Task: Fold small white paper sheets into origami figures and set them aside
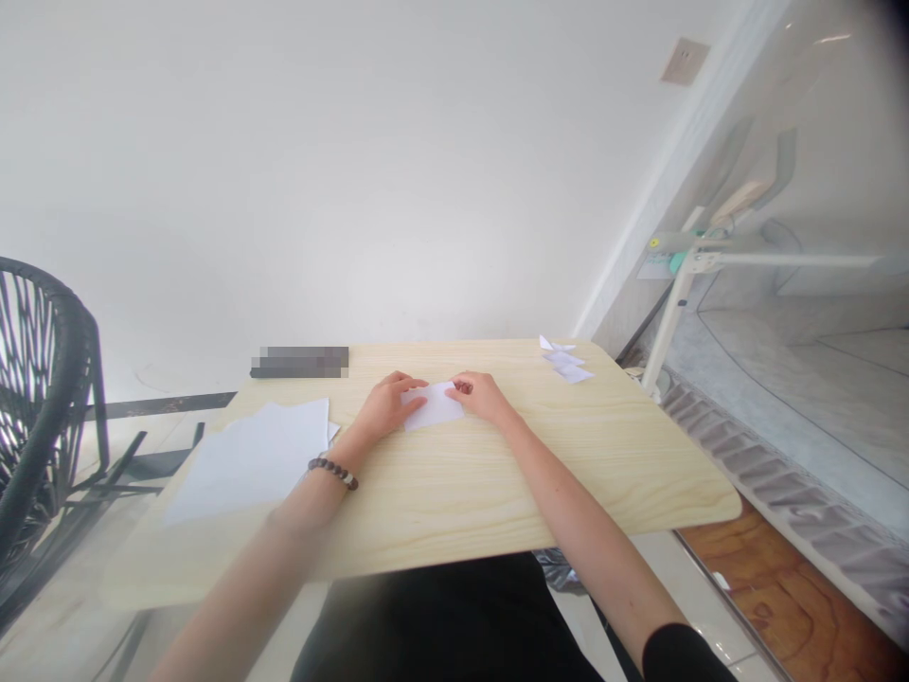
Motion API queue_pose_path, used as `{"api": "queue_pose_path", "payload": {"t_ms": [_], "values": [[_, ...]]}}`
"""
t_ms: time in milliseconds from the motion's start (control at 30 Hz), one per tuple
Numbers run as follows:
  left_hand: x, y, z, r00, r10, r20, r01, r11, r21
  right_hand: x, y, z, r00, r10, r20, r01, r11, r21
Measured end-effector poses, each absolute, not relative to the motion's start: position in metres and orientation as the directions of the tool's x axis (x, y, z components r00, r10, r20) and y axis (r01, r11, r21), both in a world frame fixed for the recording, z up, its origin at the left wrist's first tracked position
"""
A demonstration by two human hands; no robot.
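A small white piece of paper (436, 405), a flat rectangle in shape, lies on the wooden table (426, 493) between my hands. My left hand (383, 407) holds its left end, with the thumb across the paper and the fingers along the far edge. At the paper's upper right corner, my right hand (481, 393) pinches it between thumb and curled fingers. Several folded white paper pieces (566, 365) stand at the table's far right. Larger white sheets (256, 455) lie at the left, partly hidden behind my left forearm.
A dark, pixelated object (302, 363) lies along the table's far left edge. The white wall (426, 189) rises behind the table. A dark woven chair (49, 398) stands on the left; a white metal frame (671, 322) and a bed (816, 379) are on the right.
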State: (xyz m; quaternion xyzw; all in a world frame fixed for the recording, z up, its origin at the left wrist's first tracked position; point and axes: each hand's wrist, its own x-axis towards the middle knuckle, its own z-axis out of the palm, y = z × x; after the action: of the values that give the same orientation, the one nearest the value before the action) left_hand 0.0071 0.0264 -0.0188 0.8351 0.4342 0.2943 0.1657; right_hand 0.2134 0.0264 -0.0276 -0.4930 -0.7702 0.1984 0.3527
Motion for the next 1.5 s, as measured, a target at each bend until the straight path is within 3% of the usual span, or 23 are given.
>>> {"api": "queue_pose_path", "payload": {"t_ms": [133,400,1500], "values": [[0.0081,0.0227,-0.0163,0.53,0.783,0.325,0.68,-0.622,0.388,0.2109,0.0258,-0.0279,-0.26,0.872,0.416,0.644,0.477,-0.598],[0.0094,0.0211,-0.0173,0.5,0.793,0.349,0.765,-0.593,0.25,0.2102,0.0219,-0.0203,-0.449,0.768,0.458,0.536,0.641,-0.55],[0.0095,0.0191,-0.0135,0.527,0.786,0.323,0.799,-0.588,0.125,0.2138,0.0253,-0.0231,-0.581,0.702,0.411,0.582,0.712,-0.394]]}}
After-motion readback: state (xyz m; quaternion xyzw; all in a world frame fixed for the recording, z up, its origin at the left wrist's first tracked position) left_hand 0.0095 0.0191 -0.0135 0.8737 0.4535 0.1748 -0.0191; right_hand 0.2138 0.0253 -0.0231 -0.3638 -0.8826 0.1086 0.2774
